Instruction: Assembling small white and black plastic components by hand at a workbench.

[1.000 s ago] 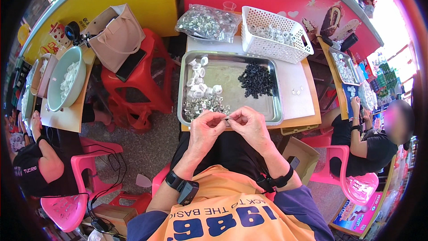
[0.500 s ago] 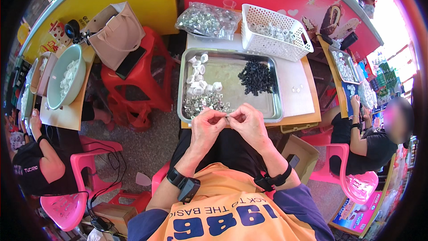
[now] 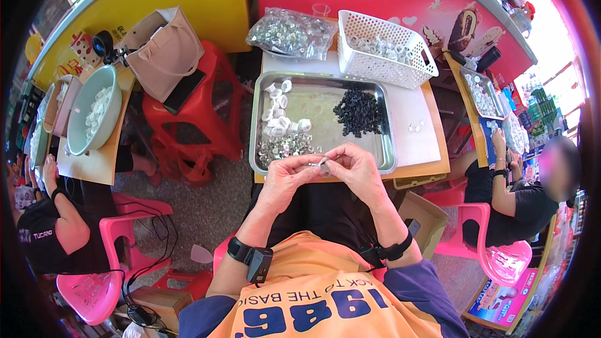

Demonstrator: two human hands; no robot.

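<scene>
My left hand (image 3: 283, 181) and my right hand (image 3: 357, 172) meet over the near rim of a metal tray (image 3: 325, 91), fingers pinched together. Between the fingertips is a small silvery metal piece (image 3: 324, 165), too small to name exactly; both hands grip it. Inside the tray, white plastic caps (image 3: 277, 119) lie along the left side. Small shiny metal parts (image 3: 282, 147) are heaped just beyond my left hand, at the tray's near left. A pile of little black parts (image 3: 358, 112) spreads at the tray's right.
Behind the tray stand a clear bag of metal parts (image 3: 291, 34) and a white perforated basket (image 3: 382, 69). A few white bits (image 3: 416, 126) lie on the white board (image 3: 416, 103). A red stool (image 3: 188, 112) holds a beige handbag (image 3: 164, 50). People sit on both sides.
My right hand has turned and shifted slightly, and my fingertips have moved a little on the small piece, showing more of its silvery surface. The view has moved very slightly.
</scene>
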